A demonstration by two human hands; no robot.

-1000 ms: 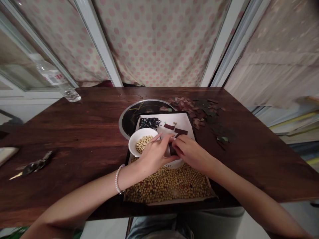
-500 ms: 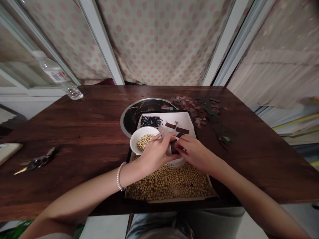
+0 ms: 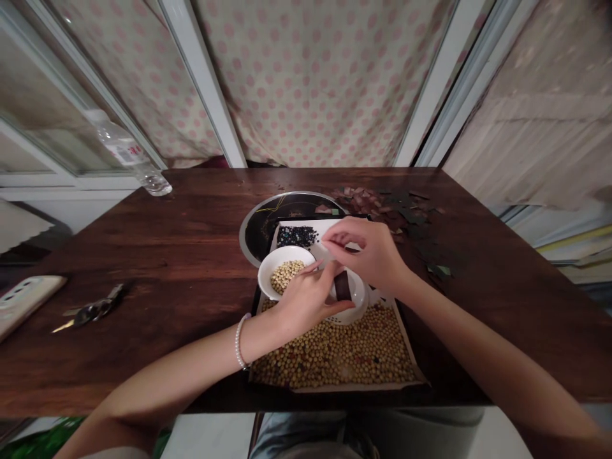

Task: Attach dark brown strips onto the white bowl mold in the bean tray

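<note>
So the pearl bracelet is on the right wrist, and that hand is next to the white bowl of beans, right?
The pearl bracelet is on the left wrist, not the right, as the head view shows. That left hand is next to the white bowl of beans, as you said.

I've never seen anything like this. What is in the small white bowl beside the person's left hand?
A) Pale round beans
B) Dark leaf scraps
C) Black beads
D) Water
A: the white bowl beside the left hand is holding a heap of pale round beans.
</note>
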